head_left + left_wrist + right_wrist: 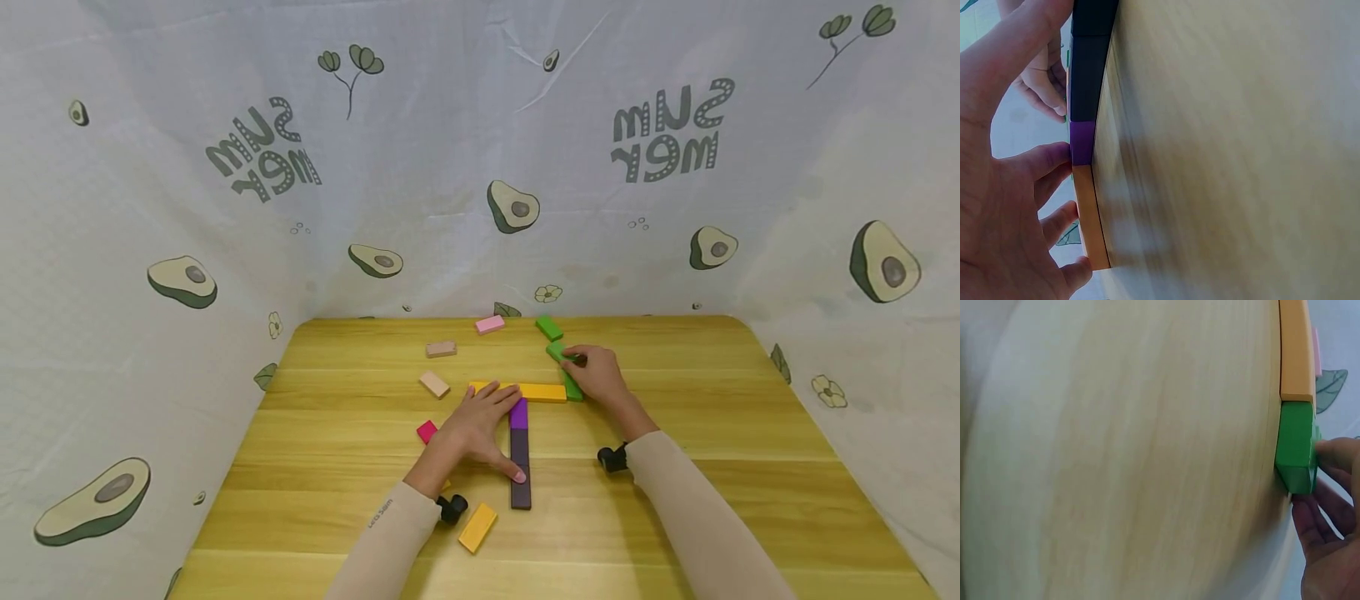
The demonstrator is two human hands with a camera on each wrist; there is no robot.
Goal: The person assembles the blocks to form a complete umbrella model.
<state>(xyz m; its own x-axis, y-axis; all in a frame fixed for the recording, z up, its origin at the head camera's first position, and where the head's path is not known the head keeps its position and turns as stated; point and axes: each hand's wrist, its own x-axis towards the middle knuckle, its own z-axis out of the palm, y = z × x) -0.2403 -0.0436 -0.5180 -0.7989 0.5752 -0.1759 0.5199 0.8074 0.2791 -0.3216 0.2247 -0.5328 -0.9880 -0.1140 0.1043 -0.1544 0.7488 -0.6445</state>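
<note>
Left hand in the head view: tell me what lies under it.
Fingers of the left hand overlap the yellow row; its thumb overlaps the nearer dark block. Whatever lies directly beneath the palm is covered and cannot be seen.

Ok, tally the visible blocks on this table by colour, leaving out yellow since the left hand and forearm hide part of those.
Green blocks: 3
Dark blocks: 2
Tan blocks: 2
Purple block: 1
Pink block: 1
Red block, partly hidden: 1
Total: 10
</note>
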